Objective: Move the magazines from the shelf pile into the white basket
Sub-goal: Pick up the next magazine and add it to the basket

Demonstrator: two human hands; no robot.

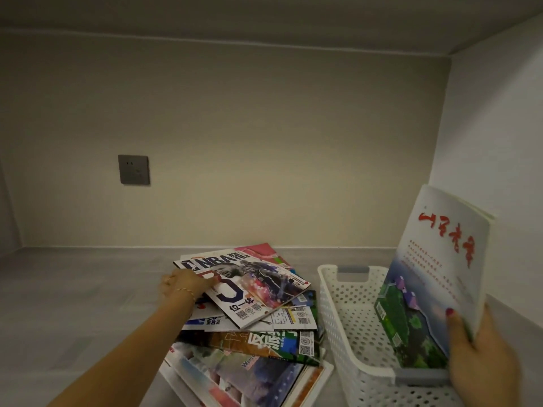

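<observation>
My right hand (482,356) gripped a white magazine (435,277), upright inside the basket (338,312) at the shelf's right edge. Left hand (183,284) pinched the NBA magazine (244,286) topping the pile (244,348) beside it.

The light is dim and soft, a bit yellow on the back wall (264,142). The right wall (499,127) looks brighter. The picture is a little fuzzy. Lines bend near the edges. The left hand (183,284) looks blurry.
</observation>
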